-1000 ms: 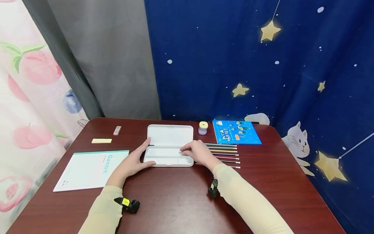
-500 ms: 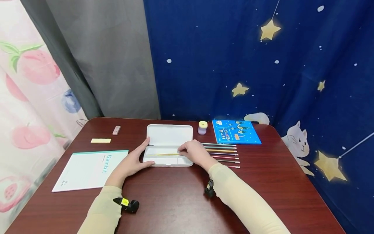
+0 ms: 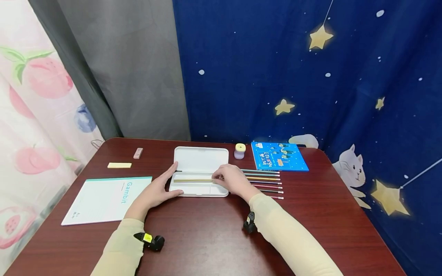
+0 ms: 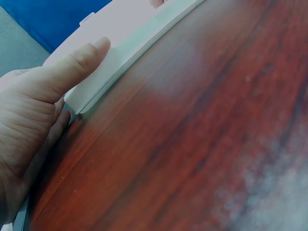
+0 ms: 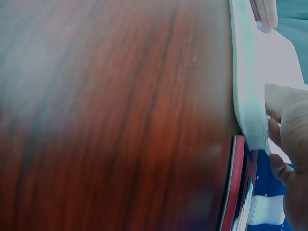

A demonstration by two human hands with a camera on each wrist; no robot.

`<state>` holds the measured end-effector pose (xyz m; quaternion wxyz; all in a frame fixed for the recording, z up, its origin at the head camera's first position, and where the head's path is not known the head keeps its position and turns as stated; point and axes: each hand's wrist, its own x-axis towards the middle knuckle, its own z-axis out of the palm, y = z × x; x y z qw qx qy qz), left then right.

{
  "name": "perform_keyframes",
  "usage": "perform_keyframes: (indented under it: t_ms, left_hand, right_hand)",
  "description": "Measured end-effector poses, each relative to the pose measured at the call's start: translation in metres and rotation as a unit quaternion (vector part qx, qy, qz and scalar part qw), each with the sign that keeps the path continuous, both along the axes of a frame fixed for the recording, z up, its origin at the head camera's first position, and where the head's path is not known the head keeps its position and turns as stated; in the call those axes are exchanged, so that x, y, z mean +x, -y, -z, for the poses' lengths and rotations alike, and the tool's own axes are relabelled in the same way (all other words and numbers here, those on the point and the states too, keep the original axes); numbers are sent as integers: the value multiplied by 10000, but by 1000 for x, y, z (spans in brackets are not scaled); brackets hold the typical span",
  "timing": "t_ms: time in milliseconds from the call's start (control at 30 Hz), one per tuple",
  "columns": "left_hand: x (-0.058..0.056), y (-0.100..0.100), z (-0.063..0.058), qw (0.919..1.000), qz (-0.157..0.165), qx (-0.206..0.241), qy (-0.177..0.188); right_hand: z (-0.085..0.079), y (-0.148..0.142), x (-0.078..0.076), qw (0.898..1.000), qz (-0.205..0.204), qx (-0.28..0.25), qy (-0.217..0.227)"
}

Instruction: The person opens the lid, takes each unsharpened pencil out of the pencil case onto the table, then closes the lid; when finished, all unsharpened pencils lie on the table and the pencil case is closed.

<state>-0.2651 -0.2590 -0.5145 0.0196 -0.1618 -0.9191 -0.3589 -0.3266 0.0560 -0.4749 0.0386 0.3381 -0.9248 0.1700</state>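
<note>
In the head view a white pencil case (image 3: 191,190) lies with its lid (image 3: 201,159) raised, at the middle of the table. My left hand (image 3: 157,193) rests at its left end, fingers straight along the side and thumb on the front rim. In the left wrist view that thumb (image 4: 79,65) lies over the case's edge. Over the case's rear compartment, my right hand (image 3: 232,179) pinches a yellowish pencil (image 3: 193,180), which points left. Its pinched end is hidden by the fingers. Several pencils (image 3: 264,178) lie side by side to the right, partly behind my right hand.
A white notebook (image 3: 107,201) lies on the left, with a pale yellow strip (image 3: 119,165) and a pinkish eraser-like block (image 3: 138,153) behind it. A yellow-topped small container (image 3: 239,151) and a blue book (image 3: 279,156) are at the back right. Curtains (image 3: 241,76) hang behind the table.
The yellowish pencil, not discernible a second ago, came into sight in the case and has shifted slightly toward the back. My left hand stays in place; my right hand has barely moved.
</note>
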Motion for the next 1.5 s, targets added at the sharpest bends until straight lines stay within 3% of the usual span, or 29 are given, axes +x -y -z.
perform_keyframes:
  t_ms: [133,333,567,800,1067,1500]
  left_hand:
    - [-1,0,-1,10000,8,11,55]
    - [-1,0,-3,10000,27,16,29]
    - [-1,0,1,10000,29,-25,46]
    - [-1,0,0,10000,28,-49,-12]
    - [-1,1,-1,10000,38,-86,-18]
    - [-2,0,-2,9999,45,-129,59]
  right_hand:
    - [-3,-11,2,9978,-117,-635,125]
    - [-9,-40,7,9856,-149,-1579,580]
    - [-14,-88,13,9775,86,-1963,764]
    - [-16,-137,27,9773,280,-1955,765]
    - [0,-181,51,9797,434,-1802,761]
    - [15,-203,57,9898,225,-1303,531]
